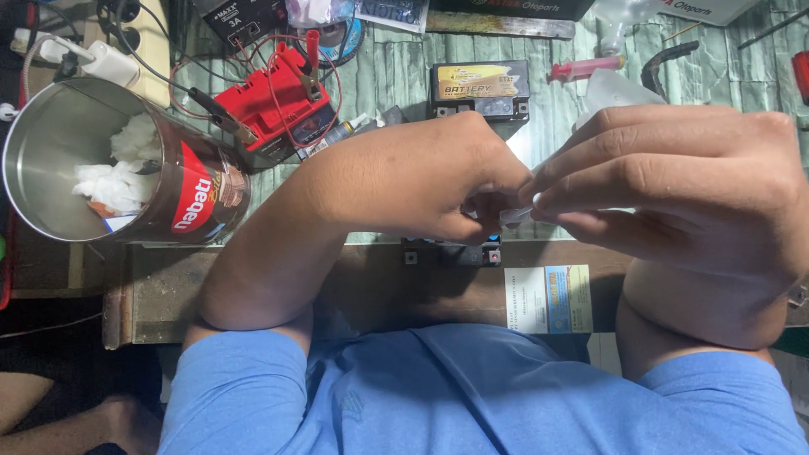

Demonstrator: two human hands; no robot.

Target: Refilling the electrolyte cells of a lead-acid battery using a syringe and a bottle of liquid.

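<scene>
Small repair workshop | worn bench (379,291), clutter packed | two small batteries: red (274,105) at 11 o'clock, black (480,88) at 12 | clip leads (221,114) at 11 | pink syringe (586,67), pliers (670,57) at 1 | scrap-filled tin (101,168) at 9

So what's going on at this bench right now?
A person in a blue shirt is working over a cluttered bench. Both hands meet in the middle: the left hand and right hand pinch a small white piece between their fingertips; what it is can't be told. A black battery sits just beyond them, a red battery with clip leads further left, and a metal tin holding white tissue lies on its side at the left.
</scene>
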